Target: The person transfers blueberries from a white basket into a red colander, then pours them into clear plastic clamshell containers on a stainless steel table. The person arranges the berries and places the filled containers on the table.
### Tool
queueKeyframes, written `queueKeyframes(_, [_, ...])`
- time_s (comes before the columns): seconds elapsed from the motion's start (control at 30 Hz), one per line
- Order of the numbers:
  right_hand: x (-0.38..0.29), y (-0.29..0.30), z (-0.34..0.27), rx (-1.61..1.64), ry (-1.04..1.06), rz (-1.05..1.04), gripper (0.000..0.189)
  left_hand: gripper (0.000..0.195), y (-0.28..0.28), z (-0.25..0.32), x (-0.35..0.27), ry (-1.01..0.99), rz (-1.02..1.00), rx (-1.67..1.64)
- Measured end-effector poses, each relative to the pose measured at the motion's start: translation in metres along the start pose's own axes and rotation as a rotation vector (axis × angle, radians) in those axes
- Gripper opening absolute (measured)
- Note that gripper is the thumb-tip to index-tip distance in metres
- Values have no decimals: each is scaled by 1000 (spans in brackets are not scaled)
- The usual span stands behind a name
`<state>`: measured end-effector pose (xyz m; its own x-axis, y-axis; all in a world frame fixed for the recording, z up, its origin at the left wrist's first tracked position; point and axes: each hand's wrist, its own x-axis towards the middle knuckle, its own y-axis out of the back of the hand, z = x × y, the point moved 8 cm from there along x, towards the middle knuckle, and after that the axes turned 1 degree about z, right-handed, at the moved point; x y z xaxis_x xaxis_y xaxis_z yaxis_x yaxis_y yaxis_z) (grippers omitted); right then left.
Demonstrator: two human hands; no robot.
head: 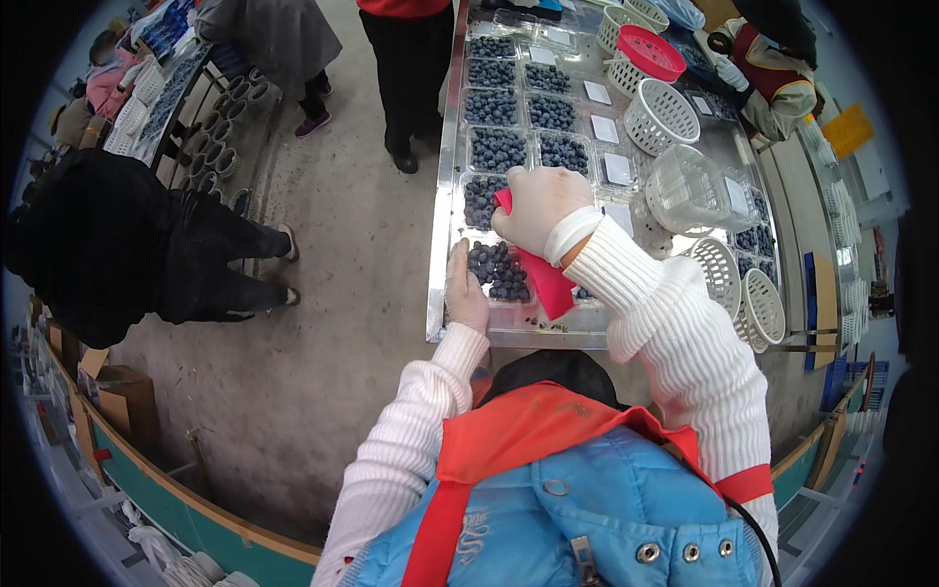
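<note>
My left hand (466, 290), in a thin glove, lies flat along the left side of the nearest clear plastic clamshell of blueberries (502, 271). Above that box my gloved right hand (546, 209) is closed on a pinkish-red piece of material (546, 286), which hangs down over the box's right side. Whether it is cloth or a scoop cannot be told. Beyond, two columns of filled blueberry clamshells (497, 149) run up the metal table (440, 220); their lids, some with white labels (605, 129), lie open to the right.
White plastic baskets (662, 117) and stacked empty clamshells (686, 187) stand at the right. A red round tray (651, 53) rests on a basket further back. More baskets (763, 308) hang at the near right corner. Several people stand around, one across the table (777, 81).
</note>
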<state>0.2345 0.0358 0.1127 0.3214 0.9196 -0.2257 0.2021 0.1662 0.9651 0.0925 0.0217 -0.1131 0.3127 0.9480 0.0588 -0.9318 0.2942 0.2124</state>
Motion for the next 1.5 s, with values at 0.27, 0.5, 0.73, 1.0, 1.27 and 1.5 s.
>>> queueKeyframes(0.27, [-11,10,8,1,54,84,36,67,7,40,-9,-188,-194,306])
queueKeyframes(0.5, [-56,15,55,136,11,152,33,73,19,53,11,-223,-249,361])
queueKeyframes(0.73, [-98,31,107,371,-64,409,35,70,-10,48,12,-325,-508,823])
queueKeyframes(1.0, [-245,-46,305,1210,-382,736,33,60,-9,78,20,-347,-499,845])
queueKeyframes(1.27, [-306,-84,344,1274,-561,1097,34,64,-57,108,3,-142,-766,120])
queueKeyframes(1.5, [-187,-106,240,1471,-354,962,36,132,-137,162,-59,684,-1102,-1076])
